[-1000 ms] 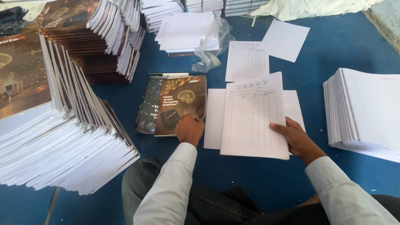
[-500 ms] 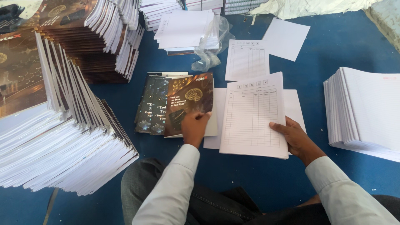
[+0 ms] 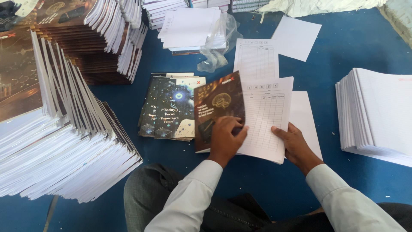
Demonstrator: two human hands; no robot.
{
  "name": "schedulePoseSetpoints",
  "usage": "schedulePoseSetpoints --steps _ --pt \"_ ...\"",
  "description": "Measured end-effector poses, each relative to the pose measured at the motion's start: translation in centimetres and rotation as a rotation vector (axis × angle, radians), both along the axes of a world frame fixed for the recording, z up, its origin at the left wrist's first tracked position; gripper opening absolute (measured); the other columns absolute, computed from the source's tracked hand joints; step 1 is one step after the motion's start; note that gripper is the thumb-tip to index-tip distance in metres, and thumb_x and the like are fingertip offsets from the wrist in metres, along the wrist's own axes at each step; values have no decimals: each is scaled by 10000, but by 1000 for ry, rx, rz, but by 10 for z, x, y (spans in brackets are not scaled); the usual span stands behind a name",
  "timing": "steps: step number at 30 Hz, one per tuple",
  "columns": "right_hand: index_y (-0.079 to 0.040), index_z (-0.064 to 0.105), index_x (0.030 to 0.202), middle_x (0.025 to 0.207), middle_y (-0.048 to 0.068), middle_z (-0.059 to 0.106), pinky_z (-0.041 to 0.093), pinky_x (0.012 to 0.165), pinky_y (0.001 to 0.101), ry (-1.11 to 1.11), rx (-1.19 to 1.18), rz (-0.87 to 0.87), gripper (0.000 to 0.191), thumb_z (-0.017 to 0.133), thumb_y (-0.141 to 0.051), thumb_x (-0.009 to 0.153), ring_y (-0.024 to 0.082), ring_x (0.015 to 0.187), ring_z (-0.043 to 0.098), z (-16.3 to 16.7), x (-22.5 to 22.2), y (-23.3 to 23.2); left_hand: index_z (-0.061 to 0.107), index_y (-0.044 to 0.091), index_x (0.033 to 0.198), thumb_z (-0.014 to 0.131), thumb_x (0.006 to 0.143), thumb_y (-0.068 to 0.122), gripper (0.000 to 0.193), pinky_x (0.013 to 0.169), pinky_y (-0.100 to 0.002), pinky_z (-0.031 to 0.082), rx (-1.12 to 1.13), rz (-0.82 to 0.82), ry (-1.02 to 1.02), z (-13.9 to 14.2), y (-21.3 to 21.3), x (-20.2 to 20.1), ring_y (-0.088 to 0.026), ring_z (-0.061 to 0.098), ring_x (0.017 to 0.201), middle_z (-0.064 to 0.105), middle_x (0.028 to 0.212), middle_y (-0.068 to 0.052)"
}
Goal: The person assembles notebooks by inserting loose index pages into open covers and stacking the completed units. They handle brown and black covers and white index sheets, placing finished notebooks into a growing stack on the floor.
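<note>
Step in hand: I judge this to be the laying of a dark printed cover (image 3: 218,107) over the left part of a ruled index sheet (image 3: 267,116), which tops a thin bundle of white pages on the blue floor (image 3: 343,56).
Left hand (image 3: 225,138): I see it flat on the lower half of the cover, fingers together and pressing down; it pins the cover, it does not pinch it.
Right hand (image 3: 296,144): it holds the lower right corner of the page bundle, thumb on top of the index sheet; the fingers go under the edge, so I cannot tell how tightly they close.
Where the cover is: tilted a little, its right edge lying on the index sheet, its left edge hanging past the pages toward a small pile of dark covers (image 3: 171,107) just beside it.
Around it: a second index sheet (image 3: 256,58) and a blank sheet (image 3: 296,38) lie beyond; a stack of white pages (image 3: 377,114) sits to the right; fanned stacks of finished books (image 3: 64,146) rise on the left.
Next move calls for: in my judgement, squaring the cover's edges to the pages, with the right hand keeping the bundle from sliding.
Risk: I think the tilt could leave the cover skewed.
</note>
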State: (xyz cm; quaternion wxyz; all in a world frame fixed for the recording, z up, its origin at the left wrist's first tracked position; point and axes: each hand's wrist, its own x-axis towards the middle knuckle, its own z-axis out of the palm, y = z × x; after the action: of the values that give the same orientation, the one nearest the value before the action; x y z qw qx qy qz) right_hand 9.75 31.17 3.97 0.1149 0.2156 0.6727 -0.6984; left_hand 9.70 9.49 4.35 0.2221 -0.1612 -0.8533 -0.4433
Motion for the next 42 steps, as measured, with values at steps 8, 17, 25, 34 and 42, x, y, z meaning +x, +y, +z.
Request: schedulePoseSetpoints --steps 8,17,25,34,42 --pt "-41 491 1418 1252 232 674 624 858 446 -46 -9 38 527 586 -152 912 314 1068 711 -12 0 -4 727 123 1070 566 994 303 253 964 -440 507 76 -66 -455 -32 5 -9 -284 662 1054 704 1019 -80" --pt "-16 489 1408 1247 257 668 634 842 415 33 -152 74 523 593 -137 910 311 1060 716 -14 -1 -4 453 81 1378 832 699 578 924 1072 -606 328 -120 472 -907 -15 -49 -34 -386 408 1336 518 1356 -176" --pt "-10 472 1411 1268 255 666 633 834 386 87 -155 98 541 606 -137 903 286 1045 723 -6 -3 -3 473 -17 1327 858 536 612 1082 1006 -427 544 402 346 -872 5 -49 -29 -385 642 1151 560 1267 -255" --pt "-10 485 1393 1237 234 677 649 798 358 87 -237 53 504 591 -119 913 257 998 735 -7 -7 2 467 -98 1341 814 770 277 767 849 -347 571 890 294 -673 -24 -51 -45 -259 700 965 669 1136 -221" --pt "-41 504 1409 1136 197 700 656 684 340 134 -235 100 436 519 -108 978 231 900 736 -15 -6 5 666 -34 1227 611 952 143 332 865 -263 504 958 65 -643 -33 -50 -50 -137 657 954 729 1083 -87"
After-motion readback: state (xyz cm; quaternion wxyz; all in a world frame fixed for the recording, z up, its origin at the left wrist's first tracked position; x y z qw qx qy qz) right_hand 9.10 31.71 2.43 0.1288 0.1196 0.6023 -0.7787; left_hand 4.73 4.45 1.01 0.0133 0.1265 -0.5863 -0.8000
